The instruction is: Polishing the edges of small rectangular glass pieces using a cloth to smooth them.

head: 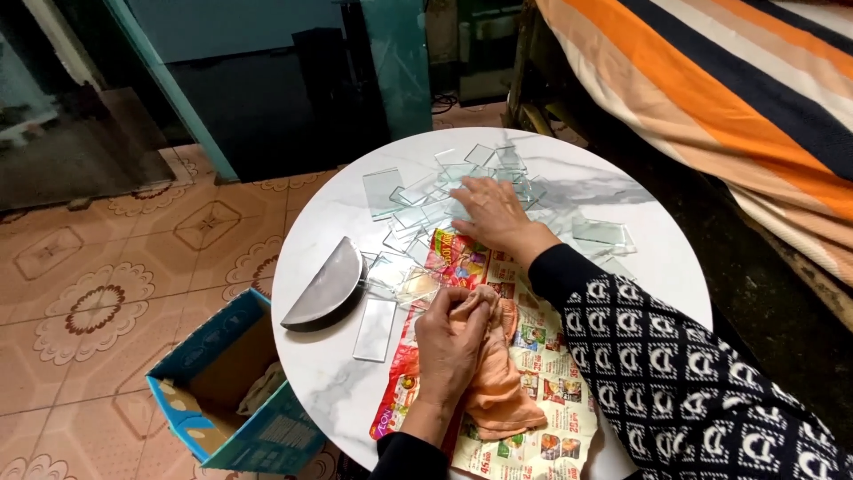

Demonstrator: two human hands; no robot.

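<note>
Peach-coloured cloth [493, 382] is bunched in the closed left hand [450, 345], pressed onto a small clear glass rectangle [418, 286]; the right hand [494, 213] lies open on scattered clear glass pieces [426, 197] beyond, steadying them on the round white worktop [329, 391].

Scattered clear glass rectangles [462, 191] crowded the round white marble table's [657, 258] far half; its bare left edge beside the half-round mirror [329, 286] lay open.
</note>
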